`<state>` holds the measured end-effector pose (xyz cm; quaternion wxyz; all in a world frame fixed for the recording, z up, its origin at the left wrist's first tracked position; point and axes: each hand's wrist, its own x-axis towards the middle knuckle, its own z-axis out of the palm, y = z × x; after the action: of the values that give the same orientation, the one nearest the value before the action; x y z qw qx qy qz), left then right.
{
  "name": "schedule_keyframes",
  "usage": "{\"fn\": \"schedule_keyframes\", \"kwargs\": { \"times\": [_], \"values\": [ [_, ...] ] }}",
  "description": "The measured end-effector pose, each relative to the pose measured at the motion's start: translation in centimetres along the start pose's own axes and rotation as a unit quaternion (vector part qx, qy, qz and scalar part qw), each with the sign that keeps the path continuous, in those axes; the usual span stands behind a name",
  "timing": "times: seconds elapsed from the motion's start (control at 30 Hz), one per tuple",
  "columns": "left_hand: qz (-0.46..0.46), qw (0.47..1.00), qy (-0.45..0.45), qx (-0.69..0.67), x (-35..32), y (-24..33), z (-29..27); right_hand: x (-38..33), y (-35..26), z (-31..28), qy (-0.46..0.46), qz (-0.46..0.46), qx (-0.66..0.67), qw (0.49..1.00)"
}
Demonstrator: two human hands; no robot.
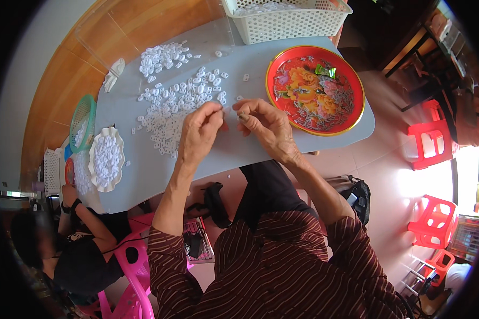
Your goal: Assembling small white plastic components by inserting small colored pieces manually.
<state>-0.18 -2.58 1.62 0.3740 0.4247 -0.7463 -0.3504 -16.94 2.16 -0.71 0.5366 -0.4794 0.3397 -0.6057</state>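
My left hand is pinched at the fingertips above the near part of the grey table. Close beside it, my right hand has thumb and forefinger pressed together, tips facing the left hand's. Something small and pale shows between the two hands, too small to name. Loose white plastic pieces, small and rounded with holes, spread over the table left of my hands. To the right lies a round red tray with a gold rim and flower print, scattered with small thin metal pieces.
A white perforated basket stands at the far edge. On the left are a scalloped dish heaped with white pieces and a green basket. A green wrapper lies in the tray. Another person sits lower left; red stools stand right.
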Motion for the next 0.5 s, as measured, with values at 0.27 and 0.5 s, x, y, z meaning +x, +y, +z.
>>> {"fn": "schedule_keyframes", "kwargs": {
  "times": [0.27, 0.5],
  "values": [
    [0.103, 0.986, 0.02, 0.128, -1.7, 1.3, 1.7, 0.0, 0.2, -0.3, -0.008, 0.004, 0.014, 1.0],
    [-0.106, 0.983, -0.072, -0.129, -1.9, 2.3, 0.8, -0.1, -0.1, -0.2, -0.037, 0.001, 0.027, 0.999]
  ]
}}
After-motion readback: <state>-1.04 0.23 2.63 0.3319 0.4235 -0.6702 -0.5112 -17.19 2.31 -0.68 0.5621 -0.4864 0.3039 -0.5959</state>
